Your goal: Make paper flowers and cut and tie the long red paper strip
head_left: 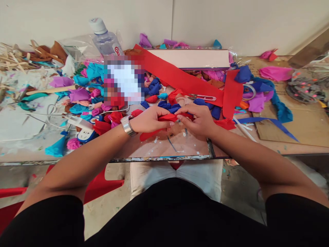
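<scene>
Both hands meet over the near edge of the table, pinching a strip of red crepe paper [167, 117] between thumbs and fingers. My left hand [150, 119], with a metal watch on the wrist, grips the strip's left part. Its right part is in my right hand [197, 120], closed with the thumb and index finger together. A loose red end hangs below my left hand. Just beyond the fingers lie dark blue paper pieces [164, 104] and small thread snips [203, 97]. Long red paper strips [177, 73] stretch out behind them.
Heaped coloured paper pieces [82, 94] cover the left, with a power strip [86, 135] and white cable among them. A plastic bottle [105, 39] stands at the back beside a blurred bright patch. Cardboard [290, 128], a tape roll [249, 92] and blue strips lie right.
</scene>
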Available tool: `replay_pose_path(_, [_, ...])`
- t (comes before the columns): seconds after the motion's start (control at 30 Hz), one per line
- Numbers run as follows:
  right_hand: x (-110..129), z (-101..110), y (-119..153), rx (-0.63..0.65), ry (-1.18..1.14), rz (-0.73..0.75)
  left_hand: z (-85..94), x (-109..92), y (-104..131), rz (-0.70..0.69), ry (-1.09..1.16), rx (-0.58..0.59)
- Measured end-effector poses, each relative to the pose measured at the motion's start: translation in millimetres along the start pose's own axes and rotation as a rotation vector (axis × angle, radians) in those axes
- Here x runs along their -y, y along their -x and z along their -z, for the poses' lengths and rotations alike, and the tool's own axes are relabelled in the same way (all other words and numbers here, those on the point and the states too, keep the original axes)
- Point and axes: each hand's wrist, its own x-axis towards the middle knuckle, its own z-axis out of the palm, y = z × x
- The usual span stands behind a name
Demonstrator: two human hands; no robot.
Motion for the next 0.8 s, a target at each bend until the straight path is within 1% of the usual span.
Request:
replay_pose_path(0.1, [1,-1,0,0.004,-0.007,-0.018,-2.9,1,0,-0.068,-0.176,-0.067])
replay_pose_path(0.17, [1,-1,0,0.028,-0.017,-0.031,-4.8,1,1,-0.102,-0.237,-0.121])
replay_pose_path(0.27, [0,-2,0,0.054,-0.038,-0.071,-5.7,0,1,-0.115,-0.24,-0.146])
replay_pose_path(0.37, [-3,-3,-1,0.046,-0.06,-0.088,-3.8,0,0,-0.118,-0.232,-0.152])
replay_pose_path(0.63, [-9,-4,1,0.006,-0.013,-0.089,4.1,5,1,-0.021,-0.236,-0.203])
replay_pose_path(0.8, [-8,-3,0,0.019,0.0,-0.102,7.1,4,1,0.025,-0.373,-0.255])
